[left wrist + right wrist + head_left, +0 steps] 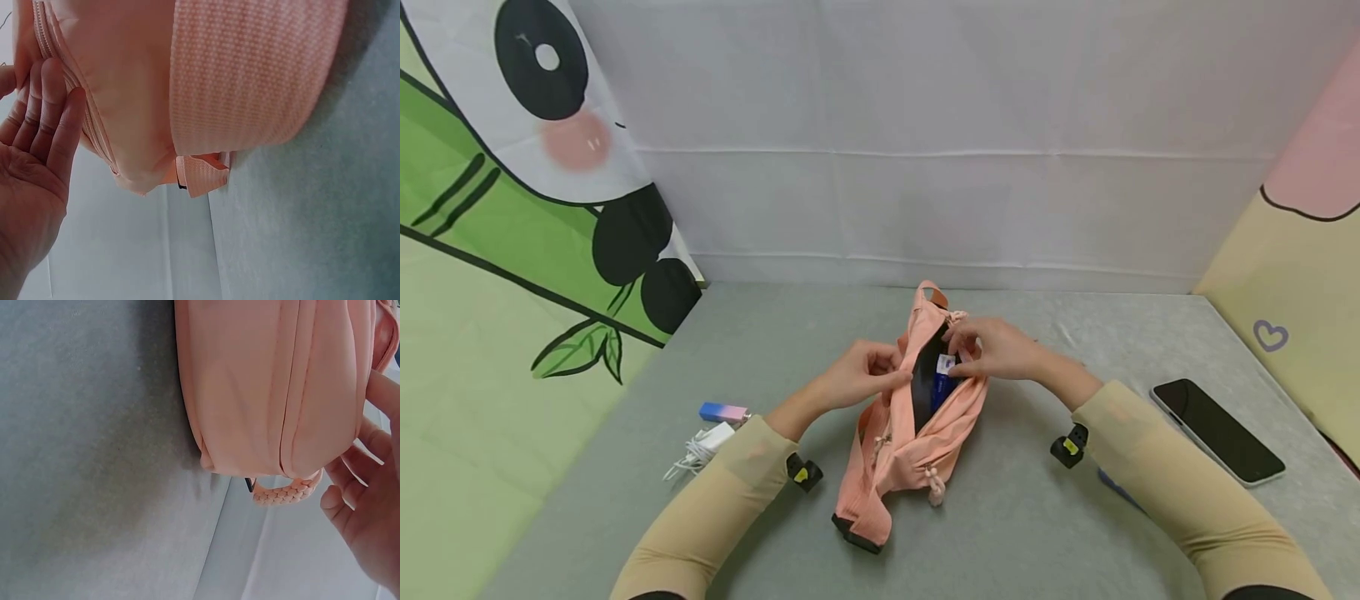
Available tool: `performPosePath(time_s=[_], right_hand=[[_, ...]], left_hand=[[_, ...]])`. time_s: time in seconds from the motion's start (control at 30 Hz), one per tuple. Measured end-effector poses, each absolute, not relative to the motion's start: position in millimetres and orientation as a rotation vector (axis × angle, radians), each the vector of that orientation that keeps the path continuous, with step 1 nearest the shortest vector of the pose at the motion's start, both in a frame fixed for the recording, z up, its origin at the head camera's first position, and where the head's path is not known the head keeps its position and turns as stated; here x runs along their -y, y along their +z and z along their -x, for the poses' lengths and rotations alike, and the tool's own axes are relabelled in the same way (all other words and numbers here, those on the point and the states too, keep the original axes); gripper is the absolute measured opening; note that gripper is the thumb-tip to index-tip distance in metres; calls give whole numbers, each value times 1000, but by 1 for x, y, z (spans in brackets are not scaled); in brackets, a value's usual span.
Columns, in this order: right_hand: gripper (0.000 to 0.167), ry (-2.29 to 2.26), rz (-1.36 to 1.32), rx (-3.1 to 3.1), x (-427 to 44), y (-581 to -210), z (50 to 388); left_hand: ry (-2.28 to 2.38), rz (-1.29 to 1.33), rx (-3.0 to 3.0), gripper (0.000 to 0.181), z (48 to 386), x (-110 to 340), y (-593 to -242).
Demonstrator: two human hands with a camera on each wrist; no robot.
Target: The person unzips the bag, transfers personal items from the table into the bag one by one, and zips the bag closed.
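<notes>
A pink bag (951, 425) lies on the table with its zipped top spread, showing a dark lining and a blue item with a white label (943, 385) inside. My left hand (859, 377) pinches the left edge of the opening; in the left wrist view the fingers of that hand (39, 156) lie against the fabric beside the zipper (87, 112). At the opening's right edge, my right hand (1000, 350) grips the rim with curled fingers, its thumb near the label. The right wrist view shows that hand (369, 481) at the bag's side (250, 381).
To the left lie a blue-and-pink stick (722, 412) and a white charger with a coiled cable (703, 447). A black-screened phone (1219, 431) lies at the right. Partly under my right forearm is a dark blue item (1118, 487). A white cloth wall (925, 208) stands behind the table.
</notes>
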State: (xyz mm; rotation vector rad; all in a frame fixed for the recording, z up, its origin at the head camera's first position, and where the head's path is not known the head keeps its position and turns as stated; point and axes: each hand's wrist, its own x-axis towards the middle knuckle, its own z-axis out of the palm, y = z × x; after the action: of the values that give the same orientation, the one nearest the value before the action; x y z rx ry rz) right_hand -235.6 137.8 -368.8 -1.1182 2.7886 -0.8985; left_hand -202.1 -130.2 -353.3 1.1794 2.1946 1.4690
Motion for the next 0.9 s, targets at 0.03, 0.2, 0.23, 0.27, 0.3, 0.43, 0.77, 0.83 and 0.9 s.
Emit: performPosePath(time_s=[0.03, 0.2, 0.23, 0.27, 0.3, 0.43, 0.77, 0.83, 0.9], right_hand=[[23, -911, 1120, -2783, -139, -369, 236], [22, -1064, 1144, -2737, -146, -370, 235], [21, -1099, 1146, -2738, -148, -370, 235], [21, -1138, 1146, -2737, -151, -369, 235], [22, -1172, 1143, -2741, -154, -368, 234], [22, -1218, 1067, -2790, -171, -361, 230], [21, -1151, 927, -2853, -218, -358, 218], [21, -1120, 921, -2866, -226, -361, 215], [19, -1092, 911, -2873, -234, -364, 213]], left_hand=[[1471, -1181, -2193, 20, 202, 130, -354], [1474, -1189, -2201, 20, 202, 127, -356], [1476, -1192, -2203, 20, 202, 127, -357], [1476, -1195, -2207, 20, 203, 126, -357], [1478, -1200, -2210, 20, 203, 125, -358], [1470, -1198, -2217, 19, 203, 122, -358], [1452, -1169, -2238, 18, 220, 123, -381], [1450, -1167, -2247, 18, 222, 123, -384], [1451, -1167, -2245, 17, 223, 122, -385]])
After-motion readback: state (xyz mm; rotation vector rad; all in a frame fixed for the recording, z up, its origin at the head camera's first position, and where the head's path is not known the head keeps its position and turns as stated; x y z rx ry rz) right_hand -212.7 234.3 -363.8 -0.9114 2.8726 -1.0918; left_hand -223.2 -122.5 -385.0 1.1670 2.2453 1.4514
